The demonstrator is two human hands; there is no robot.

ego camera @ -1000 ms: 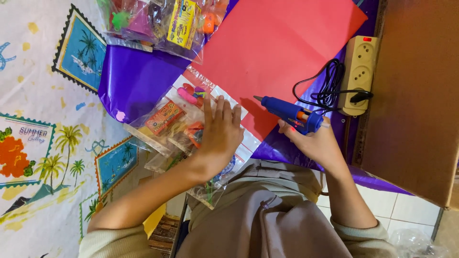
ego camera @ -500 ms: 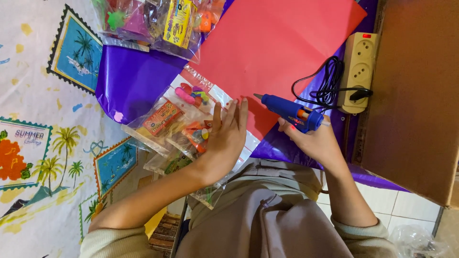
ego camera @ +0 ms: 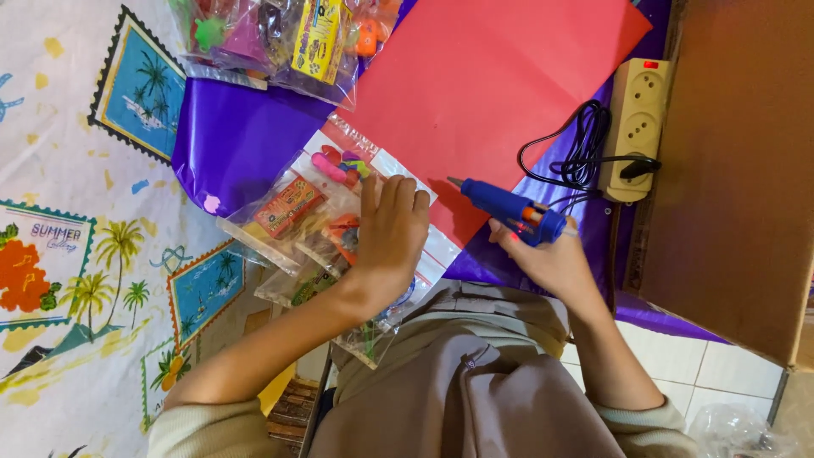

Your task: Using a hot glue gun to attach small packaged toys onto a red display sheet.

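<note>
I see the blue glue gun point(ego camera: 509, 208) gripped in my right hand point(ego camera: 551, 259), fingers closed round its handle, nozzle pointing at the near edge of the red paper sheet point(ego camera: 492, 93) and hovering just above it. A small red light glows on the gun's body. Its black cord point(ego camera: 577, 153) coils toward the beige power strip point(ego camera: 636, 127) by the right edge of the table, beside a brown cardboard box point(ego camera: 738, 170). My left hand point(ego camera: 386, 242) lies flat, fingers together, pressing on a clear zip bag of small colourful items point(ego camera: 326, 220) at the near edge; it grips nothing. Under both lies purple sheeting point(ego camera: 229, 136), with more toy packets point(ego camera: 280, 34) at the far edge. My worry: the hot nozzle sits close to the plastic bag and my left fingertips, so a slip could melt the bag or burn skin, and the slack cord could snag.
</note>
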